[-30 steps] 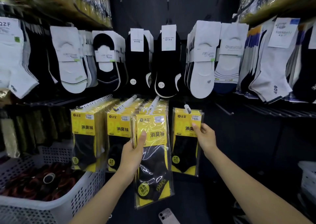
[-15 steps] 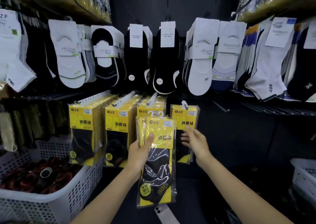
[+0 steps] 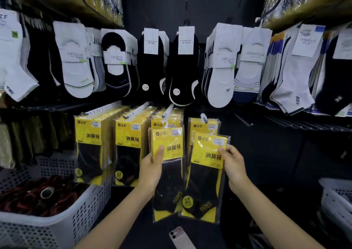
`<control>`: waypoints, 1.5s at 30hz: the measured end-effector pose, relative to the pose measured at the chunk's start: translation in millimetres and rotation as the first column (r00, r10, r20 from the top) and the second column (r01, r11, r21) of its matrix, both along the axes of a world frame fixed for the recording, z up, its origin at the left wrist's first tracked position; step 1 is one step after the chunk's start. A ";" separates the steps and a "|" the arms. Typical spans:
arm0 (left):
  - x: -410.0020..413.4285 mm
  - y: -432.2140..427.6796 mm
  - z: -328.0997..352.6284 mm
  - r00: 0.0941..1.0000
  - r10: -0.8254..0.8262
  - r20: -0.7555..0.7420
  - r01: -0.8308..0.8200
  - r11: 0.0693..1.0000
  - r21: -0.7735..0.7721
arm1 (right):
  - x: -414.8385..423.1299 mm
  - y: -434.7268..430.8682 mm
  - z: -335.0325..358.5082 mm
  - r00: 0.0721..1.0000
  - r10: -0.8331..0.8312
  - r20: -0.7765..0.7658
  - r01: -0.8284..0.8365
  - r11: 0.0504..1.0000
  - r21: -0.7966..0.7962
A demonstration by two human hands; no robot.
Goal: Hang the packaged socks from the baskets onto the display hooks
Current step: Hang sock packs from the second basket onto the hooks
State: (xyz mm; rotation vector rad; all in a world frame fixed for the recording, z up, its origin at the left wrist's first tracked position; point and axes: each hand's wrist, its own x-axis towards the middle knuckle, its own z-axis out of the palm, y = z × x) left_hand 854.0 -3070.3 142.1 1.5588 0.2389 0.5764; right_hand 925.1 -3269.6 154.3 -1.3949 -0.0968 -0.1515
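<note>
basket left, sock packs on hooks behind it, phone below

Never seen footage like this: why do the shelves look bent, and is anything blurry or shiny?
Head view: the wide lens bows the shelves toward the edges. Head view: the bagged goods in the top corners are smeared and glinting. Head view: the back wall is dark, and print on the pack in the left hand looks soft.

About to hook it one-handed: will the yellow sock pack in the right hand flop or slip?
Probably light: the right hand holds the sock pack by its upper edge. Its glossy film looks slippery; the lower half may sag.
</note>
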 end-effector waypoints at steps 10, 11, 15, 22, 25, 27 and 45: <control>3.3 22.7 3.2 0.997 0.066 0.026 -0.068 0.996 0.060 | 38.1 4.8 26.2 0.988 -0.002 0.155 0.030 0.983 -0.179; 2.1 21.6 5.4 0.997 0.070 0.020 -0.071 0.996 0.059 | 41.9 7.9 25.2 0.988 0.004 0.155 0.026 0.981 -0.190; 2.9 19.7 7.4 0.995 0.097 0.003 -0.097 0.993 0.072 | 57.1 15.3 17.3 0.991 -0.004 0.136 0.025 0.987 -0.158; 7.3 19.4 3.2 0.997 0.070 0.013 -0.071 0.996 0.056 | 76.9 10.4 -1.7 0.975 -0.220 -0.003 0.216 0.961 -0.172; 10.3 14.8 0.7 0.999 0.034 0.008 -0.034 0.998 0.049 | 71.7 1.4 -15.7 0.957 -0.288 -0.024 0.279 0.942 -0.185; 12.5 10.7 -1.5 1.000 0.009 -0.003 -0.009 1.000 0.027 | 64.5 -3.9 -23.3 0.972 -0.234 -0.029 0.225 0.959 -0.175; 35.7 -57.8 -12.4 0.916 -0.390 -0.094 0.397 0.915 0.069 | 13.1 -10.8 -6.2 0.995 0.026 0.100 -0.030 0.999 0.041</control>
